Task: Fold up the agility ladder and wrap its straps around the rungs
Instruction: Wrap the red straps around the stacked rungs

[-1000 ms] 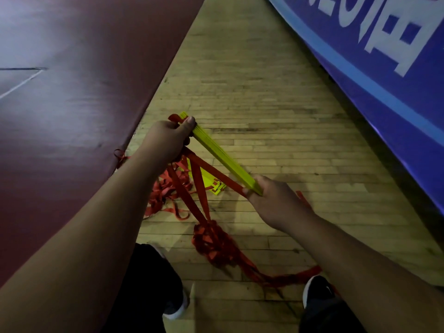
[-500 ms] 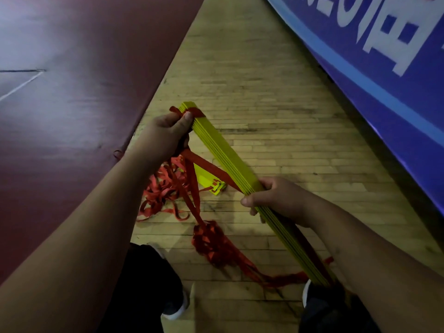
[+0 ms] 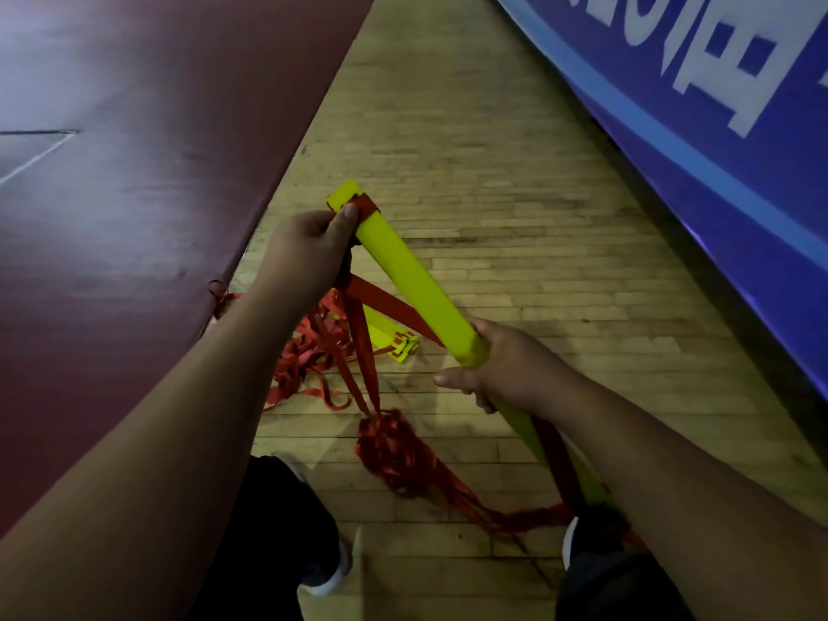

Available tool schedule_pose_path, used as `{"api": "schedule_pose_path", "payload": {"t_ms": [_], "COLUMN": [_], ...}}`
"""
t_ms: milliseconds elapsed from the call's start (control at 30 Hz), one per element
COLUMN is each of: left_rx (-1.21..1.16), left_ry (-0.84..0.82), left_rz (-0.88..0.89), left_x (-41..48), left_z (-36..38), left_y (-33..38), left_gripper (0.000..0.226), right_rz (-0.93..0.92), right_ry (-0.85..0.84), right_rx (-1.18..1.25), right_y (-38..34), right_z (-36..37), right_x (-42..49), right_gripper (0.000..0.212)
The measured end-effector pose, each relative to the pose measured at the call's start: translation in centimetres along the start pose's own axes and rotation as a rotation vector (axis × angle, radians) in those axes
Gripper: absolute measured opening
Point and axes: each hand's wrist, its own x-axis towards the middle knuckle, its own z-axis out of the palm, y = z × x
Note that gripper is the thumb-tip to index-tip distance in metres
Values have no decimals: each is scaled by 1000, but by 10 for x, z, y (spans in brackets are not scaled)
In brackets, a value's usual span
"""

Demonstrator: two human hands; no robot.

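Observation:
A stack of yellow rungs (image 3: pixel 416 280) slants from upper left down to lower right, its flat face turned up. My left hand (image 3: pixel 309 253) grips the far end, thumb pressing a red strap (image 3: pixel 368 207) wrapped across it. My right hand (image 3: pixel 506 369) grips the bundle near its middle. More red straps (image 3: pixel 363 351) hang from the far end to a tangled knot (image 3: pixel 394 450) on the floor, and one strap runs slantwise to my right hand. A second yellow bundle (image 3: pixel 394 338) lies on the floor behind the straps.
I stand on a wooden plank floor (image 3: pixel 515 195). A dark red mat (image 3: pixel 134 172) covers the left side. A blue banner (image 3: pixel 717 127) with white lettering runs along the right. A loose heap of red strap (image 3: pixel 300 365) lies by the mat edge. My shoes (image 3: pixel 327 571) show below.
The rung stack rolled from edge-on to flat face up. My right hand slid from its near end toward the middle, and the near end dropped toward my right leg.

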Motion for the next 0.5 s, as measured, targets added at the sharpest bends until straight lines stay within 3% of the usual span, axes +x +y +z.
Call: {"api": "schedule_pose_path", "payload": {"t_ms": [100,300,400,500], "left_rx": [-54,-312,-249,-78], "left_ry": [-26,-51,-54,-34], "left_rz": [-10,-72,-19,21], "left_x": [-1,-5,-5,-8], "left_z": [-1,-3,-3,0], "left_y": [3,8,7,8], "left_gripper": [46,43,50,53], "right_rz": [-1,1,22,79], "right_ry": [-118,-169,-261,-194], "right_rx": [87,253,275,252], "right_y": [-1,-8,-5,-1], "right_z": [-2,-4,0,6], "right_x": [-3,-7,-4,-2], "right_gripper": [42,44,32,31]}}
